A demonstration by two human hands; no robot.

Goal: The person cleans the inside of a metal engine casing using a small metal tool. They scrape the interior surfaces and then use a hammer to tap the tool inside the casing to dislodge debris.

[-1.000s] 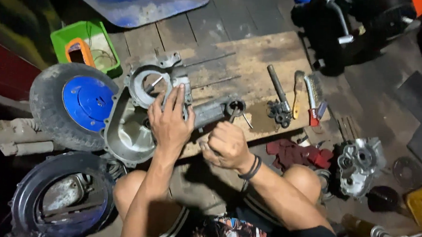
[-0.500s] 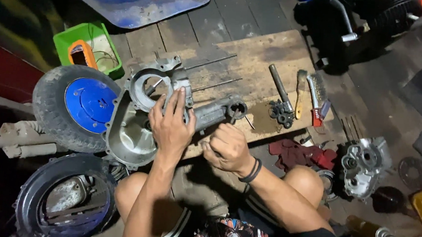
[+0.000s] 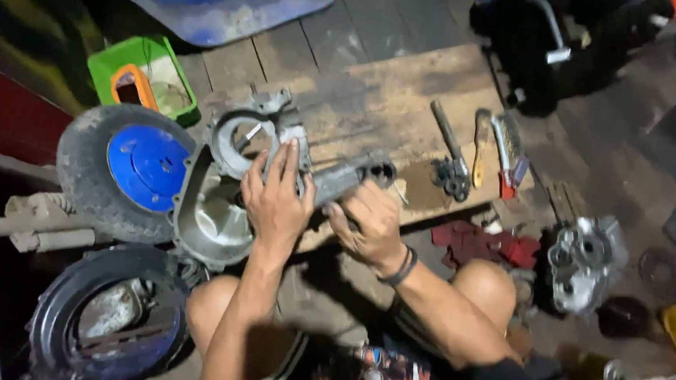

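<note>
From the head camera, looking down, a person sits on the floor with bare knees showing. The left hand [image 3: 276, 198] lies flat on a big grey metal engine case [image 3: 222, 199]. Its fingers [image 3: 289, 160] are spread out and press on the metal; they do not wrap around it. The right hand [image 3: 367, 226] is just beside the left one. Its fingers [image 3: 360, 203] are curled on the long arm of the same metal case, which ends in a small ring [image 3: 381, 171] just past the fingertips. I cannot tell if a small tool is inside that hand. A dark band [image 3: 402, 268] sits on the right wrist.

The case lies partly on a wooden board [image 3: 404, 101] and partly on the floor, right under both hands.

Left of the left fingers is a tire with a blue wheel [image 3: 135, 168], touching the case. Below it, near the left knee, is a second dark tire [image 3: 107, 320]. Up past the left fingers is a green box [image 3: 147, 76] with an orange thing in it.

Right of the right fingers, on the board, lie a dark wrench [image 3: 448, 153], a wooden-handled tool [image 3: 481, 143] and a wire brush [image 3: 507, 149]. Near the right knee are a red rag [image 3: 482, 244] and another shiny metal engine part [image 3: 585, 261].
</note>
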